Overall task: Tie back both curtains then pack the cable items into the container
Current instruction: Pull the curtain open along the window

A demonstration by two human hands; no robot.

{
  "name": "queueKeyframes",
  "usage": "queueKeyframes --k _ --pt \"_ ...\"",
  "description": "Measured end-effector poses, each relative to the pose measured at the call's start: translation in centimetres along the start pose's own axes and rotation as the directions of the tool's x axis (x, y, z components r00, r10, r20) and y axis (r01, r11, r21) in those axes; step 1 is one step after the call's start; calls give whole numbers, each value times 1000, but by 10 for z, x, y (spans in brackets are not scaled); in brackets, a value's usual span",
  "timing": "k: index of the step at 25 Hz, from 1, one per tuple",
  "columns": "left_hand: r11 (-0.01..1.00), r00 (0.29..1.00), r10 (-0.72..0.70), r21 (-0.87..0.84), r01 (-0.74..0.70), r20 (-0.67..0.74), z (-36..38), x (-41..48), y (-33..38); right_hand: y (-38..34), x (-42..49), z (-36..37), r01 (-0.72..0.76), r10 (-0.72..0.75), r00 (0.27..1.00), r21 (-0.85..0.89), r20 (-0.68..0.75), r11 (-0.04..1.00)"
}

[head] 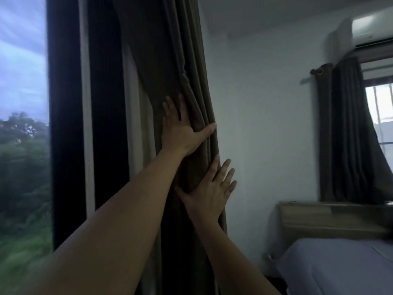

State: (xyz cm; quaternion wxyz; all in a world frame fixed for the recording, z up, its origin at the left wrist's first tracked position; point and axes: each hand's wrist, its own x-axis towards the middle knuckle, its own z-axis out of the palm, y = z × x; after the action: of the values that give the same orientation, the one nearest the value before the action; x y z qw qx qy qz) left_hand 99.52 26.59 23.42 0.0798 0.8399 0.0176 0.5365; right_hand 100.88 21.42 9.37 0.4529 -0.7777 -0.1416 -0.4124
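Observation:
A brown curtain [170, 60] hangs bunched in folds at the right side of a tall window [23, 124]. My left hand [180, 128] spans the gathered folds at chest height, fingers pointing up and thumb hooked round the bundle's right edge. Just below, my right hand [210, 194] lies flat on the curtain's right edge, fingers spread and reaching past it toward the wall. A second, dark grey curtain [348, 128] hangs by a smaller window at the far right, its lower part drawn to the left. No cable items or container are in view.
A bed with a pale sheet [340, 265] and a wooden headboard [331, 220] stands at the lower right. An air conditioner [372, 30] is mounted high on the white wall [265, 124]. The dark window frame [63, 124] is left of the curtain.

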Motion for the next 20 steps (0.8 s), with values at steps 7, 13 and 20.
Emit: queueKeyframes --k 7,13,20 --pt "998 999 -33 52 34 -29 89 54 -17 57 79 70 4 -9 997 75 73 997" --pt "985 991 -125 110 131 -54 158 89 -31 91 129 123 42 -78 991 295 111 955" --pt "973 979 -169 141 184 -113 163 82 -45 113 141 138 24 -190 938 492 291 870"
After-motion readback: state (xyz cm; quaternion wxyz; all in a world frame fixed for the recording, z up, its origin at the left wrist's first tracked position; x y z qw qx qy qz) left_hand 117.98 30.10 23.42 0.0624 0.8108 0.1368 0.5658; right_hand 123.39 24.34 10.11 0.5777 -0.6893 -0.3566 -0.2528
